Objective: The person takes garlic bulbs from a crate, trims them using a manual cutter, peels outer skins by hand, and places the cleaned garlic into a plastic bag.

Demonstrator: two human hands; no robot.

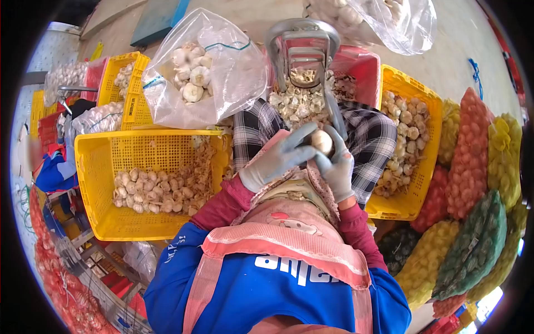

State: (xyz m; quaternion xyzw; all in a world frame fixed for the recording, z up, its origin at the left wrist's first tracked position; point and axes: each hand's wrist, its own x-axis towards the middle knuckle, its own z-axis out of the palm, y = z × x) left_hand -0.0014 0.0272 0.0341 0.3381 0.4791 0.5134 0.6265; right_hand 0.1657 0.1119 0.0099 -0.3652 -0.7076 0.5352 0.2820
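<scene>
A whitish garlic bulb (pixel 321 141) sits between my two gloved hands, above my lap. My right hand (pixel 338 167) has its thumb and fingers closed around the bulb. From the other side, the fingers of my left hand (pixel 278 160) press against it. Just beyond my hands stands a grey metal frame with a long lever (pixel 336 114). Garlic skins and stem trimmings (pixel 300 104) are heaped under the frame, between my knees. Part of the red crate (pixel 364 58) behind the heap is hidden by the frame.
On the left, a yellow crate (pixel 89 183) holds bulbs and loose skins; another yellow crate (pixel 428 133) with bulbs is at right. A clear plastic bag (pixel 233 83) of garlic stands front left. Mesh sacks (pixel 473 150) are piled right. Another person's blue sleeve (pixel 55 172) shows far left.
</scene>
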